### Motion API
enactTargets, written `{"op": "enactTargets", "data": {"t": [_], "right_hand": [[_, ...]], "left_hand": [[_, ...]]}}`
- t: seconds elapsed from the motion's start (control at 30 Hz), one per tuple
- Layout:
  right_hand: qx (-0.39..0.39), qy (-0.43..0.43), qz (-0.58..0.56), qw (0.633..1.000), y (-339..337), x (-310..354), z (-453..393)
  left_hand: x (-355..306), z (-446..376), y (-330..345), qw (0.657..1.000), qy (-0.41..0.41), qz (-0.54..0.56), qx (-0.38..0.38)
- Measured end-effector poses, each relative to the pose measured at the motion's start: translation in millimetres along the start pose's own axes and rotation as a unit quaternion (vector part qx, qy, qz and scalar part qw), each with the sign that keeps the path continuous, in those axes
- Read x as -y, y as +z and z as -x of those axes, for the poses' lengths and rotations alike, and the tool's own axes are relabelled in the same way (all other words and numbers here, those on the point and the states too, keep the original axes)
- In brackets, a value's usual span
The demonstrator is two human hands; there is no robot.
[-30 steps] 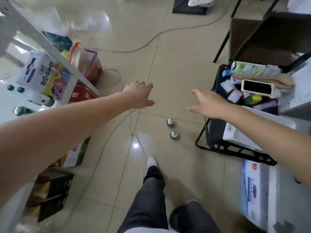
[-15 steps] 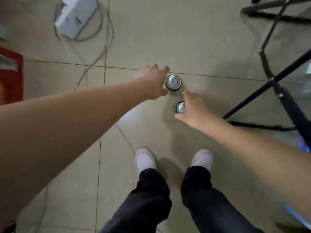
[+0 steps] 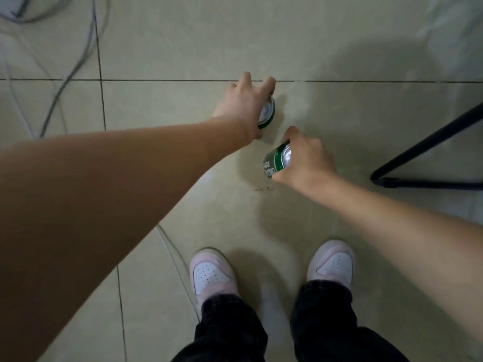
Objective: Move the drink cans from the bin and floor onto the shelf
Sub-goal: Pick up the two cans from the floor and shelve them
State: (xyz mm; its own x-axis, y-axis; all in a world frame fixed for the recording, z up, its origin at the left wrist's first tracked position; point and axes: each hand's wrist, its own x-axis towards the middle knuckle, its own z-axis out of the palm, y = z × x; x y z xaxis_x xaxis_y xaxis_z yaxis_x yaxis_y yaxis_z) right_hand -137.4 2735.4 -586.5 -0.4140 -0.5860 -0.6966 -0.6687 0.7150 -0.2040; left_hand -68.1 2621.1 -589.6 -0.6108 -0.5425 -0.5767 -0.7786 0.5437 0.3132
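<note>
Your right hand point(image 3: 304, 158) is now closing around the nearer green drink can point(image 3: 277, 160), already tipping it off the floor point(image 3: 339, 61). Your left hand point(image 3: 245, 103), half a second ago just touching, is gripping the farther can point(image 3: 268, 112), upright on the tile. Both look ready for lifting toward the shelf, out of view.

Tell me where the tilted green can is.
Head view, centre: the tilted green can is gripped by the right hand, nearer the shoes than the left hand's can.
</note>
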Motion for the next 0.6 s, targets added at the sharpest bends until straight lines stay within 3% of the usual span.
{"op": "enactTargets", "data": {"t": [0.17,0.37,0.47,0.53,0.6], "right_hand": [[-0.038,-0.037,0.010,0.999,-67.0,8.1,49.1],[-0.058,-0.118,0.031,0.991,-249.7,35.7,221.3],[-0.083,-0.147,0.061,0.984,-374.8,30.0,365.1],[-0.128,-0.147,0.067,0.979,-450.6,30.6,455.9],[-0.162,-0.131,-0.016,0.978,-512.6,25.8,520.9]], "left_hand": [[-23.1,64.7,-53.6,1.000,0.018,-0.010,0.020],[-113.1,196.7,-242.4,0.984,0.154,-0.093,-0.002],[-186.9,286.4,-370.0,0.951,0.263,-0.161,-0.035],[-241.2,351.2,-450.0,0.909,0.358,-0.187,-0.098],[-296.2,412.5,-519.8,0.861,0.438,-0.208,-0.152]]}}
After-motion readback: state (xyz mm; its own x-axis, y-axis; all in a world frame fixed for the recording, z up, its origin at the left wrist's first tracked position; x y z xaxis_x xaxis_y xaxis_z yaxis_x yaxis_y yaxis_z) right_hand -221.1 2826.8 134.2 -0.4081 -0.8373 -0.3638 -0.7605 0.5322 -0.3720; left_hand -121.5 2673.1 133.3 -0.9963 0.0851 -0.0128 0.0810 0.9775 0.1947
